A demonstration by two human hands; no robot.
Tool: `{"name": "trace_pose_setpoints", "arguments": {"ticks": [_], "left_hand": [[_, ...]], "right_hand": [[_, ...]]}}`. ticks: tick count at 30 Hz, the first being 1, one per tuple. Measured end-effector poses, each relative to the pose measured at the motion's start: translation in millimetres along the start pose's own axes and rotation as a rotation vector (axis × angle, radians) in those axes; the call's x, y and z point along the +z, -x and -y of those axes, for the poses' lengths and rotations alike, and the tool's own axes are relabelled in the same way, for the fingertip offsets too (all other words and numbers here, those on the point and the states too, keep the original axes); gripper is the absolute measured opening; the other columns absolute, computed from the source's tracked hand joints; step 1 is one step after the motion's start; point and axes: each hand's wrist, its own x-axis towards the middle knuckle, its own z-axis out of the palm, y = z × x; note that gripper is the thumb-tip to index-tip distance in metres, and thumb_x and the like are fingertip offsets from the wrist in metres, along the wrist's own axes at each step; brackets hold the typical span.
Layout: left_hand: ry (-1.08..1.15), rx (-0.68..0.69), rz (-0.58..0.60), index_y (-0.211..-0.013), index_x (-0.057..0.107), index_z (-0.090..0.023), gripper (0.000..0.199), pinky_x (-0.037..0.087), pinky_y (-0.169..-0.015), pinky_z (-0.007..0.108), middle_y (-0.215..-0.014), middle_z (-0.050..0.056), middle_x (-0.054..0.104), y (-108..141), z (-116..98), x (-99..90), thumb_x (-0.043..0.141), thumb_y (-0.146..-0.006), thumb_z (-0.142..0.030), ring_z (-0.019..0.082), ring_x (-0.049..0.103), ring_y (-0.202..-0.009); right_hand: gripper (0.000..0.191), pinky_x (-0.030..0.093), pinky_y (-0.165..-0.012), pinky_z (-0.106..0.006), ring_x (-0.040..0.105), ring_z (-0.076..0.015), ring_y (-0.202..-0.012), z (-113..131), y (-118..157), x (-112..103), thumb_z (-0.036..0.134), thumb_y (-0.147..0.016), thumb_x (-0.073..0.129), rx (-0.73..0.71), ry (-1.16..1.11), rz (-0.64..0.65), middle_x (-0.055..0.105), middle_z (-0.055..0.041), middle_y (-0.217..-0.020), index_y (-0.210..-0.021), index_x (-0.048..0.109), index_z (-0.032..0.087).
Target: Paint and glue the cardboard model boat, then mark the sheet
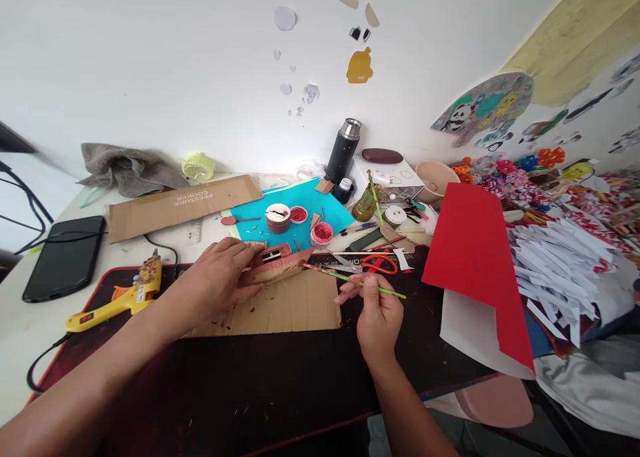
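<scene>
My left hand [215,277] is closed over the left end of a small cardboard boat-shaped model [286,266], partly coated in pinkish-red paint. Some of the model is hidden under my fingers. In my right hand [380,313] a thin green paintbrush [353,281] is pinched, its tip at the model's pointed right end. Beneath them lies a flat cardboard sheet [300,307] with dark specks. Just behind the model stand an open pot of red paint [321,234], a round lid with red paint [299,215] and a brown-and-white tub [278,222].
A yellow glue gun [117,308] and a phone [65,260] lie at left. Orange-handled scissors [380,265] rest behind my right hand. A red sheet [473,243] stands at right beside white paper strips [555,270]. At the back are a black flask [343,151] and blue paper [245,207].
</scene>
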Motion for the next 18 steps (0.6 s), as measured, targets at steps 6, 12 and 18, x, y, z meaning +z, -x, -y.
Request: {"name": "trace_pose_setpoints", "arguments": {"ticks": [6, 12, 18], "left_hand": [[-0.014, 0.016, -0.016, -0.153, 0.064, -0.022, 0.06, 0.051, -0.112, 0.05, -0.131, 0.014, 0.078, 0.3, 1.6, 2.3, 0.059, -0.104, -0.056, 0.037, 0.067, -0.125], [-0.024, 0.036, -0.031, -0.147, 0.067, -0.02, 0.058, 0.053, -0.11, 0.049, -0.128, 0.015, 0.078, -1.2, 3.7, 2.3, 0.059, -0.104, -0.059, 0.037, 0.069, -0.123], [-0.018, 0.036, -0.028, -0.148, 0.067, -0.021, 0.06, 0.053, -0.111, 0.05, -0.132, 0.015, 0.079, -1.5, 5.8, 3.0, 0.064, -0.1, -0.058, 0.038, 0.068, -0.126]], "right_hand": [[0.048, 0.062, -0.054, -0.034, 0.076, -0.0217, -0.049, 3.5, 2.2, 0.0, 0.065, -0.107, 0.066, -0.002, -0.03, 0.008, 0.08, -0.0028, -0.071, -0.088, 0.076, 0.023], [0.049, 0.063, -0.054, -0.035, 0.076, -0.022, -0.05, 2.6, 6.7, 9.9, 0.068, -0.107, 0.064, 0.028, -0.03, 0.1, 0.081, -0.0038, -0.072, -0.09, 0.076, 0.023], [0.048, 0.061, -0.055, -0.033, 0.076, -0.0211, -0.051, -2.3, -2.0, -4.2, 0.066, -0.106, 0.067, 0.021, 0.01, -0.023, 0.08, -0.0028, -0.071, -0.088, 0.076, 0.022]]}}
